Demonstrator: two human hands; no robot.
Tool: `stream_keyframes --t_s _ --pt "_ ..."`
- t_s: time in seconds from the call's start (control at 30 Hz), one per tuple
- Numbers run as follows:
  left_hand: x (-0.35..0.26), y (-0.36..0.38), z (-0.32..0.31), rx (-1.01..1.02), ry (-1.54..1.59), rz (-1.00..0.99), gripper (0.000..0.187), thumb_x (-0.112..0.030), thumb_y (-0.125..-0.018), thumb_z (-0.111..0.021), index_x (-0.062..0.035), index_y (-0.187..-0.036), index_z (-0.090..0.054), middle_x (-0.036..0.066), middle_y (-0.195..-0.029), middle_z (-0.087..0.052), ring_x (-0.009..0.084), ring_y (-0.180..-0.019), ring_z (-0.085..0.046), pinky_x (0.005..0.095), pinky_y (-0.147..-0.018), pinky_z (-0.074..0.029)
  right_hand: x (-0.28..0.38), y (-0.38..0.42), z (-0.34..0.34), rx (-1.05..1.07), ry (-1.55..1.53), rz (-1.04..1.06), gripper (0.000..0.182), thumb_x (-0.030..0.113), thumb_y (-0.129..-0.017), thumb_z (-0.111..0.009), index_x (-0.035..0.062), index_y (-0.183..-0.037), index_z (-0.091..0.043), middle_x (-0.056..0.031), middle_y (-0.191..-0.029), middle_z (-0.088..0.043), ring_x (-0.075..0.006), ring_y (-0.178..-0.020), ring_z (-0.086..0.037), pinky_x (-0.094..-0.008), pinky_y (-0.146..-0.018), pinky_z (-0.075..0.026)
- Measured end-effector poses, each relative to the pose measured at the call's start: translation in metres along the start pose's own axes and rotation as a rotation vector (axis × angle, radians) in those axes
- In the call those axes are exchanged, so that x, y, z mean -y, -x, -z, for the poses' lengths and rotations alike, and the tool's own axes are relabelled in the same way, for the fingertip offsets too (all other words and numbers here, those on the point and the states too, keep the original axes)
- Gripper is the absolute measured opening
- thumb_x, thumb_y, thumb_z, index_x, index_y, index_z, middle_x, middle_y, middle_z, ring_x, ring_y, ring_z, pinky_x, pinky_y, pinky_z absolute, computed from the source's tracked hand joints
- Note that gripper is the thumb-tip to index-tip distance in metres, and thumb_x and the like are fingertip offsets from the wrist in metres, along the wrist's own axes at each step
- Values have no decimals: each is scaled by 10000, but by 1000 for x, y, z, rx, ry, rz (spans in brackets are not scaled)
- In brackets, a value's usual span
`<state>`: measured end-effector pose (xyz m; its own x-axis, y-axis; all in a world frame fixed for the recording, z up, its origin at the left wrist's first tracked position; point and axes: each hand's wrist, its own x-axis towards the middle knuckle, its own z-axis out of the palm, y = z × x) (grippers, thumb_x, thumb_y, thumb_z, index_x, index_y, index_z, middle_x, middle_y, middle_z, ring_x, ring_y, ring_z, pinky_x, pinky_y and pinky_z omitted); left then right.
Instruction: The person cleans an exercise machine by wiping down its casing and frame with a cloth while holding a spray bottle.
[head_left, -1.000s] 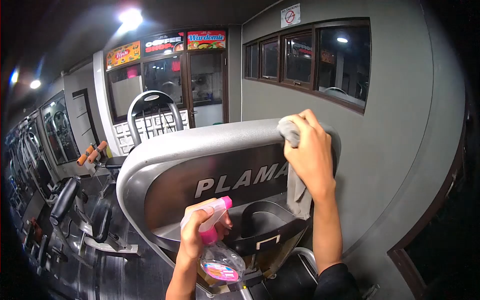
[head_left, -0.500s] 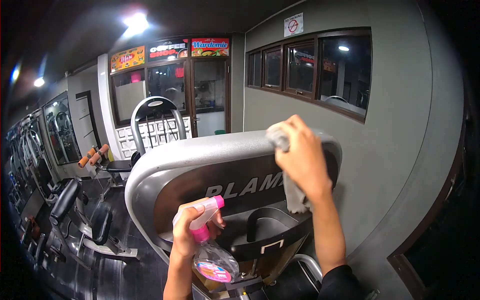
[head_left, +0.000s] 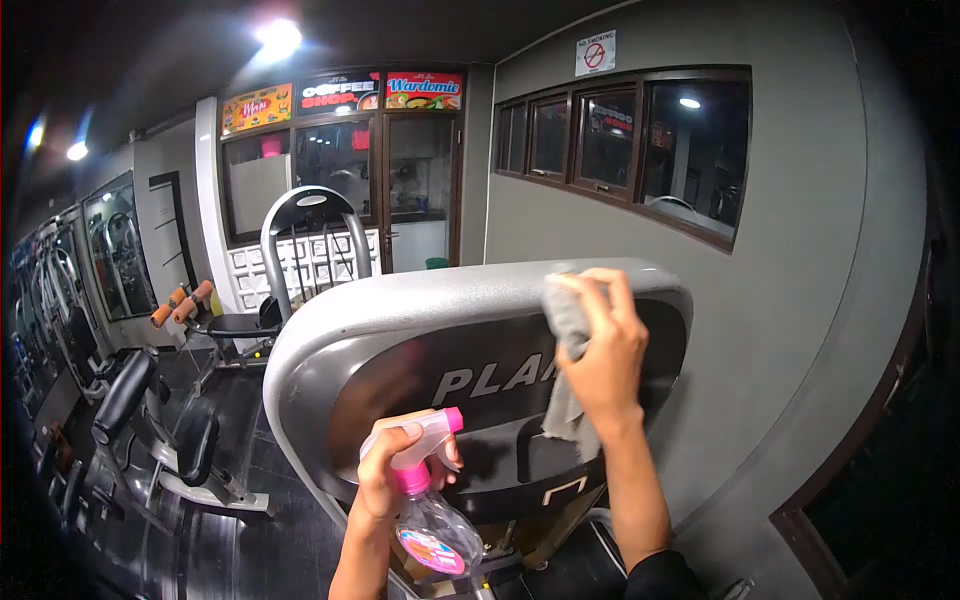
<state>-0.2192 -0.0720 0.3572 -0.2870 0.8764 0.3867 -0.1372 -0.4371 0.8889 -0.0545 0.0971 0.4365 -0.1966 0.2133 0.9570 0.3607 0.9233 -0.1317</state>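
Right hand (head_left: 605,355) is closed around a grey cloth (head_left: 567,340), grip fully wrapped, fingers over the top of the fabric. Cloth is pressed flat against the dark front panel (head_left: 420,385) of a gym machine shroud (head_left: 400,300), near its upper right corner, just below the silver rim. Loose end of the cloth hangs down past the wrist. White lettering on the panel is partly covered by the hand; "PLA" can be read.

Left hand (head_left: 385,480) is closed around the neck of a spray bottle (head_left: 430,520), held low in front of the panel and clear of it. Pink-and-white trigger head (head_left: 425,445) is pointed up and to the right; whether a finger is on the trigger cannot be told. Bottle body is clear with a pink label.

Black recessed handle housing (head_left: 540,470) is seen between the two hands, under the cloth.

Behind: a second silver machine hoop (head_left: 305,215), padded benches (head_left: 150,400) to the left, windows (head_left: 640,140) in the grey wall on the right, lit shop signs (head_left: 340,90) above a glass door.
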Motion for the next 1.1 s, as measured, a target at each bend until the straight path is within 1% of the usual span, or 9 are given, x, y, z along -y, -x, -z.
stream_keyframes --t_s 0.1,0.23,0.4,0.47,0.57,0.67,0.9,0.97,1.1 --pt "-1 1 2 46 9 1 480 -411 -832 -497 37 -852 -668 135 -743 -672 199 -584 -635 280 -532 -488 17 18 -21 39 -95 260 498 36 -676 -751 183 -1149 -693 -71 -1044 -587 -293 -960 -652 -405 -785 -564" --pt "-6 5 1 49 -28 29 468 -390 -831 -503 48 -867 -664 136 -757 -668 202 -597 -633 287 -543 -500 11 32 -12 66 -98 47 517 -19 -639 -714 191 -1111 -699 -71 -1040 -586 -309 -938 -651 -411 -780 -552" --pt "-5 3 1 88 -9 43 459 -352 -849 -489 63 -933 -667 128 -789 -666 203 -661 -644 304 -572 -545 -25 24 0 -181 73 -61 551 -77 -574 -724 154 -1073 -686 -79 -1029 -589 -318 -895 -659 -410 -747 -546" --pt "-4 3 1 89 -10 41 457 -352 -850 -488 62 -927 -667 128 -787 -665 202 -651 -642 302 -570 -541 -6 24 0 -130 91 -70 545 -91 -579 -716 153 -1065 -687 -81 -1021 -597 -322 -898 -658 -404 -755 -547" --pt "-5 3 2 97 -29 41 458 -354 -852 -486 62 -916 -666 128 -785 -665 199 -628 -638 297 -566 -534 15 33 -11 51 -69 145 411 -47 -695 -678 152 -1053 -708 -76 -990 -614 -305 -902 -661 -399 -769 -553" --pt "-5 4 3 118 -49 44 459 -356 -857 -483 63 -905 -665 126 -785 -664 197 -608 -634 291 -563 -528 11 35 -8 113 -91 232 396 -70 -724 -629 138 -1048 -720 -82 -1001 -626 -297 -892 -664 -391 -783 -553" --pt "-5 3 1 140 -43 35 447 -352 -878 -468 52 -888 -657 109 -782 -661 194 -598 -632 284 -564 -525 -27 33 19 -23 177 -87 456 -97 -590 -715 113 -991 -657 -92 -960 -594 -328 -860 -659 -406 -730 -542" --pt "-4 3 1 147 -43 31 446 -352 -882 -467 53 -886 -657 109 -781 -661 193 -599 -633 283 -564 -524 -9 34 13 -13 169 -50 453 -83 -586 -729 118 -982 -647 -89 -954 -587 -329 -861 -657 -405 -736 -546" --pt "-2 1 5 170 -59 15 446 -347 -891 -462 52 -874 -659 111 -780 -660 186 -607 -634 286 -565 -523 3 53 -3 207 -84 264 314 -22 -681 -681 104 -968 -669 -74 -961 -611 -302 -874 -669 -389 -739 -557"
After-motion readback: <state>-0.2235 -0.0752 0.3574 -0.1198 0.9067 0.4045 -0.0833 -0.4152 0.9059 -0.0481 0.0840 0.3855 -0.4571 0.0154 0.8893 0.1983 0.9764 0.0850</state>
